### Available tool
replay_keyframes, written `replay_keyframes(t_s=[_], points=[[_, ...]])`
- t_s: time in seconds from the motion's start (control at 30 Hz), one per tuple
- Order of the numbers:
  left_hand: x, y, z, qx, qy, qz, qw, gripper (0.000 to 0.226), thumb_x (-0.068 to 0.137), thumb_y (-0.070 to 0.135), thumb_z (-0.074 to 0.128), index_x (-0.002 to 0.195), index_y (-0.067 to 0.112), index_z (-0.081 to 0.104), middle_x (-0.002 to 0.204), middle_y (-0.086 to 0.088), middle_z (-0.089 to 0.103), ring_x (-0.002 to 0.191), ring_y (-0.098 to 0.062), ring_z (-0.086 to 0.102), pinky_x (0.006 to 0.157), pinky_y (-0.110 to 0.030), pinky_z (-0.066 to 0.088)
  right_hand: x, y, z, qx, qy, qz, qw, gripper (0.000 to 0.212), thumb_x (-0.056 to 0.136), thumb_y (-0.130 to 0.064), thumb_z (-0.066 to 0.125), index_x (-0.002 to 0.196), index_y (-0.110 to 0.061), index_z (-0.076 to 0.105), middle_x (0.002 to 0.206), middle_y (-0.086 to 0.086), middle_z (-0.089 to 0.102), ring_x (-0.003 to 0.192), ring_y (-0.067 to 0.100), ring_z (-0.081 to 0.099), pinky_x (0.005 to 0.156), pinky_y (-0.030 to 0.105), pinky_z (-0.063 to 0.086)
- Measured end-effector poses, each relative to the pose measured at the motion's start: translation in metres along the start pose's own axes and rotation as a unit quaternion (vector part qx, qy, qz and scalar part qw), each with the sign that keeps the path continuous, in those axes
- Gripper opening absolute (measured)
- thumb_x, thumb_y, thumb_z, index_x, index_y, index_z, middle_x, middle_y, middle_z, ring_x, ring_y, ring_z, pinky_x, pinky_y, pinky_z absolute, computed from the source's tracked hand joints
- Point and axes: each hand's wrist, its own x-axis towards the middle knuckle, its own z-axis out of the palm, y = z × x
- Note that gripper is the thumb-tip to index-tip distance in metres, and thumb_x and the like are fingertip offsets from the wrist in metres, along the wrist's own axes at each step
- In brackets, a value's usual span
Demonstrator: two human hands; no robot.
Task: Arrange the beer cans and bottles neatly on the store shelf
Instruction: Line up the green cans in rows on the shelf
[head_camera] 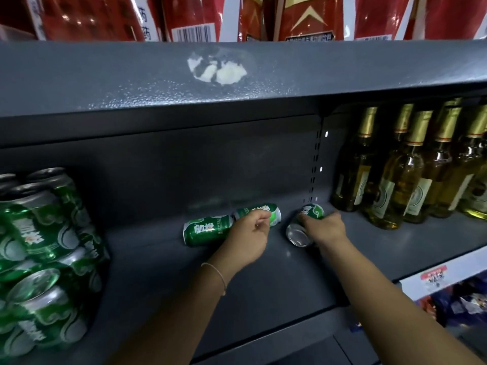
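Dark grey metal store shelf (263,272): left hand (249,239) curls its fingers round one green aluminium beer can lying flat (259,213); right hand (328,229) grips another toppled green can (303,227). White Chinese characters mark the cans, illegible here.

Three cans lie on their sides mid-shelf (158,259), toward the back wall. Can A (207,231) is leftmost, can B (259,212) touching it on the right & slightly behind; my left hand (247,239) is on B. Can C (305,223) lies right of B, apart, under my right hand (326,229). Can packs (44,259) stacked at shelf's left end, bottles (405,169) standing at right end.
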Motion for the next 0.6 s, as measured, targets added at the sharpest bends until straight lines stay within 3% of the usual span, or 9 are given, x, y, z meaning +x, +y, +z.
replay_keyframes(t_s=[0.13,0.2,0.27,0.37,0.47,0.6], points=[[-0.002,-0.001,-0.001,-0.028,0.007,-0.006,1.000,0.018,0.097,0.018,0.049,0.107,0.025,0.062,0.104,0.004,0.062,0.101,-0.019,0.063,0.093,-0.045,0.051,-0.015,-0.001,-0.004,0.219,-0.094,0.062,0.969,0.040,0.082,-0.011,0.076,0.114,0.001,0.053,0.095,0.019,0.068,0.077,0.032,0.068,0.067,0.044,0.059],[-0.004,0.004,-0.002,-0.066,-0.008,-0.036,0.997,0.013,0.099,0.022,0.048,0.096,0.029,0.059,0.100,0.004,0.063,0.097,-0.020,0.064,0.090,-0.044,0.054,-0.025,-0.002,-0.006,0.288,-0.166,0.057,0.942,0.032,0.085,-0.005,0.070,0.113,0.008,0.061,0.099,0.024,0.072,0.080,0.033,0.069,0.073,0.045,0.058],[-0.007,0.009,-0.003,-0.102,-0.027,-0.069,0.992,0.013,0.100,0.030,0.046,0.098,0.026,0.057,0.104,0.000,0.064,0.096,-0.020,0.064,0.086,-0.041,0.056,-0.034,-0.005,-0.006,0.333,-0.230,0.043,0.913,0.043,0.082,-0.003,0.070,0.121,0.012,0.057,0.110,0.027,0.070,0.091,0.037,0.070,0.073,0.044,0.060],[-0.013,0.012,-0.011,-0.136,-0.035,-0.090,0.986,0.026,0.099,0.037,0.047,0.113,0.017,0.056,0.106,-0.003,0.066,0.098,-0.023,0.066,0.085,-0.039,0.057,-0.048,-0.014,-0.005,0.351,-0.293,0.018,0.889,0.068,0.069,-0.001,0.076,0.131,0.008,0.050,0.114,0.027,0.069,0.101,0.041,0.069,0.078,0.051,0.059],[-0.023,0.012,-0.025,-0.173,-0.030,-0.097,0.980,0.035,0.097,0.029,0.054,0.128,0.013,0.050,0.112,-0.007,0.066,0.100,-0.023,0.066,0.088,-0.038,0.055,-0.064,-0.023,-0.004,0.340,-0.324,-0.005,0.883,0.072,0.063,-0.005,0.076,0.130,0.004,0.052,0.112,0.024,0.071,0.103,0.041,0.069,0.089,0.057,0.055],[-0.042,0.009,-0.044,-0.203,0.001,-0.075,0.976,0.035,0.096,0.020,0.055,0.129,0.010,0.048,0.110,-0.007,0.065,0.096,-0.019,0.067,0.087,-0.037,0.055,-0.089,-0.035,0.003,0.335,-0.319,-0.029,0.886,0.063,0.069,-0.013,0.076,0.126,0.002,0.055,0.103,0.020,0.074,0.085,0.031,0.074,0.067,0.042,0.061]])
